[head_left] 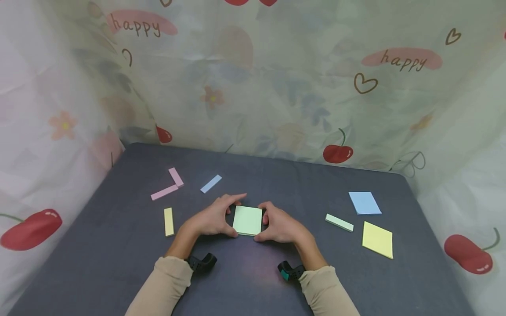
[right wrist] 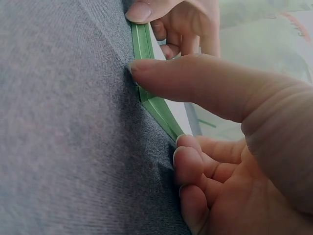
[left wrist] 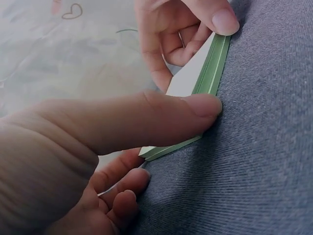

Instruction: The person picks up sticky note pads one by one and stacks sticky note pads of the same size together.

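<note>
A square pale green sticky note pad (head_left: 247,220) lies on the dark table between both hands. My left hand (head_left: 215,217) holds its left side, the thumb at the near corner and other fingers by the far corner; the index finger points out past the pad. On the right side, my right hand (head_left: 281,223) grips it likewise, its thumb at the near corner and fingers bent behind. Up close, the pad's layered green edge (left wrist: 211,66) shows thin pale lines in the left wrist view. In the right wrist view, the pad's edge (right wrist: 164,115) runs from thumb to fingertips.
Left on the table (head_left: 253,281) lie two pink strips (head_left: 164,192), a blue strip (head_left: 211,184) and a yellow strip (head_left: 168,222). To the right are a pale green strip (head_left: 339,223), a blue square pad (head_left: 365,203) and a yellow square pad (head_left: 377,240). A patterned curtain (head_left: 253,101) hangs behind.
</note>
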`<state>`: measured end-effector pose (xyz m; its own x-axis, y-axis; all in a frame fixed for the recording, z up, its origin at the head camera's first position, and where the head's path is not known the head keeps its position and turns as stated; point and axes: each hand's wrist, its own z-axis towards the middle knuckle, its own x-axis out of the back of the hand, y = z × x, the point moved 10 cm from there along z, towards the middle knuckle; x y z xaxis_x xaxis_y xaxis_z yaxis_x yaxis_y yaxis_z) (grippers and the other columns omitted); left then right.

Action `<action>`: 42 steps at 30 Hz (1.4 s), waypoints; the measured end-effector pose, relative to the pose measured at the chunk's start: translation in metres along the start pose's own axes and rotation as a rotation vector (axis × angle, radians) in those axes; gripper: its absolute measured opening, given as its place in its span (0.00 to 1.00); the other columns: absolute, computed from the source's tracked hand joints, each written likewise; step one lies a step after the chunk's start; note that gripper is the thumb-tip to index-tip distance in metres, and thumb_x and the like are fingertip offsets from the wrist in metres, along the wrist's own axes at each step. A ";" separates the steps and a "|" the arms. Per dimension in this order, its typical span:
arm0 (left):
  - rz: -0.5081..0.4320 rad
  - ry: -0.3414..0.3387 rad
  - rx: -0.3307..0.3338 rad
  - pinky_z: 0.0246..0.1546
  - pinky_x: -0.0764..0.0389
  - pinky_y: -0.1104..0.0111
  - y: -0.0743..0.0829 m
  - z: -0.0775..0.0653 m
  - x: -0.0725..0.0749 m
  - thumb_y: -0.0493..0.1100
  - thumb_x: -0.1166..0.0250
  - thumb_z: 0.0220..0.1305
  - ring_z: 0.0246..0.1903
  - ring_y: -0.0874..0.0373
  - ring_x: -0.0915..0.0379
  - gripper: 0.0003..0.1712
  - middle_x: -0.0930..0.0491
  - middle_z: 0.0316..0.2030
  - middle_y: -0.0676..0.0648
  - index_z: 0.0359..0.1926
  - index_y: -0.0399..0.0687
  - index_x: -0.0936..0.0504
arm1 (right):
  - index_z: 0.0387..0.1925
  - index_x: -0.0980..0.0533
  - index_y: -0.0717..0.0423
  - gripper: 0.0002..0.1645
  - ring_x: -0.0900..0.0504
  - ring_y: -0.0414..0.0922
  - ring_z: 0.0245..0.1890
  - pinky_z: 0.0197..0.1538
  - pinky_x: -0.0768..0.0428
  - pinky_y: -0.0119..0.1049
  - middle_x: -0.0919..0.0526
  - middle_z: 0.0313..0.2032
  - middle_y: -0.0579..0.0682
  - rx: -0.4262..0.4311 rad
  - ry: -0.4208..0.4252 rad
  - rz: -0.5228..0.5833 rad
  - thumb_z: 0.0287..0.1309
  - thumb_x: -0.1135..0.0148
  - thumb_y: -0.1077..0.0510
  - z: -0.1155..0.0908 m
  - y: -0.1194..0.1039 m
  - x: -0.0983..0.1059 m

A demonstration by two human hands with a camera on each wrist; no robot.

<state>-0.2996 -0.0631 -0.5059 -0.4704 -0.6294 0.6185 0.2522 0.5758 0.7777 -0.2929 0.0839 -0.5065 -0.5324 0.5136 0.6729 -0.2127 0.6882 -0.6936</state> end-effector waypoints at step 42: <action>0.044 0.024 0.072 0.53 0.29 0.57 -0.007 -0.001 -0.001 0.47 0.18 0.48 0.52 0.52 0.37 0.45 0.35 0.58 0.45 0.68 0.54 0.25 | 0.75 0.40 0.56 0.47 0.21 0.45 0.46 0.49 0.21 0.43 0.24 0.54 0.53 -0.027 0.156 -0.124 0.63 0.31 0.43 -0.011 -0.012 0.018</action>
<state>-0.3000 -0.0665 -0.5120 -0.4393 -0.6143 0.6555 0.2109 0.6388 0.7399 -0.2910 0.0904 -0.4834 -0.3697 0.4954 0.7861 -0.2461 0.7636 -0.5969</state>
